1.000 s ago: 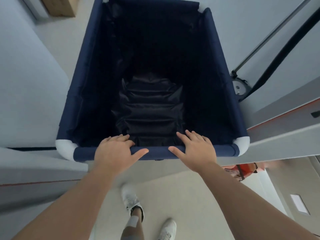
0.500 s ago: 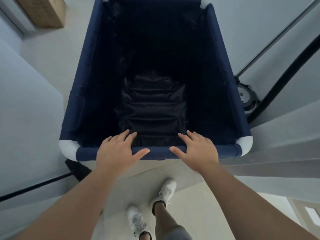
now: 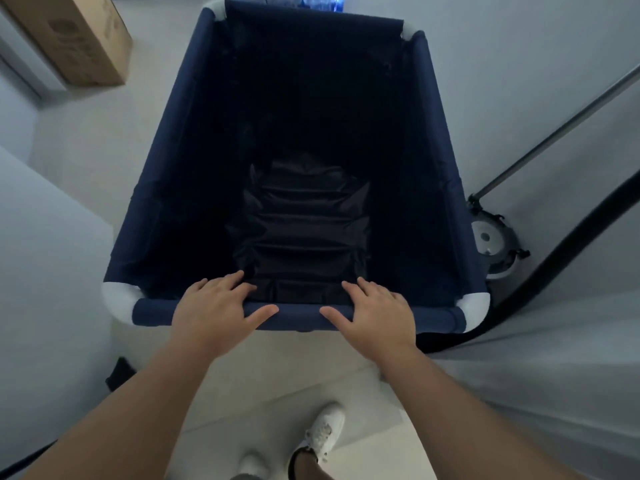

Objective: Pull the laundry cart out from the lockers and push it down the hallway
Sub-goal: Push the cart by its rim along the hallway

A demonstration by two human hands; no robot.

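The laundry cart (image 3: 162, 161) is a deep navy fabric bin with white corner pieces, filling the middle of the head view. A dark folded cloth (image 3: 301, 223) lies at its bottom. My left hand (image 3: 214, 310) and my right hand (image 3: 377, 313) both rest on the near rim bar, fingers draped over its inner edge and thumbs pointing toward each other along the bar. The cart stands in a narrow passage between pale walls.
A cardboard box (image 3: 72, 39) stands on the floor at the far left. On the right, a round white device (image 3: 491, 247) with a metal pole and a thick black hose (image 3: 561, 244) sits close to the cart's side. My white shoes (image 3: 322, 434) are below.
The cart and I have moved forward down the passage. The locker edges beside the near rim are gone from view, and the cardboard box and round device have come closer. My hands stay on the rim.
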